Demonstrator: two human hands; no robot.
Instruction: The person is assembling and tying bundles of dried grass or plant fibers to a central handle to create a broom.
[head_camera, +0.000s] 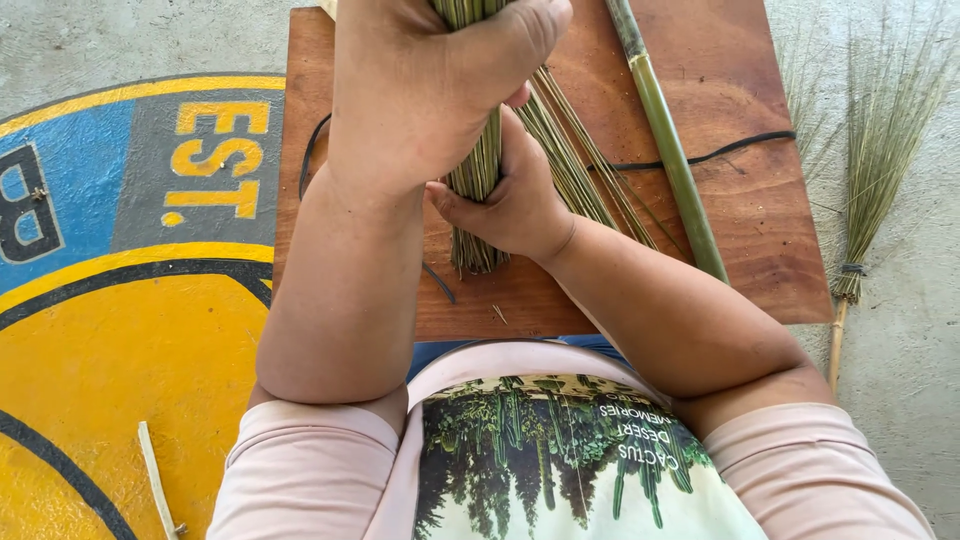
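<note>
A thick bundle of green grass stalks (478, 175) stands on end over a brown wooden board (745, 240). My left hand (425, 90) wraps around the upper part of the bundle, thumb across the front. Lower down, my right hand (510, 200) closes around the same bundle near its cut ends. More loose stalks (580, 170) fan out on the board behind my right hand. A green bamboo stick (670, 150) lies diagonally on the board to the right.
A black cord (720, 152) runs across the board. A small tied grass broom (875, 160) lies on the grey concrete floor at right. Painted yellow, blue and black floor markings (130, 330) are at left, with a thin pale stick (157, 480) on them.
</note>
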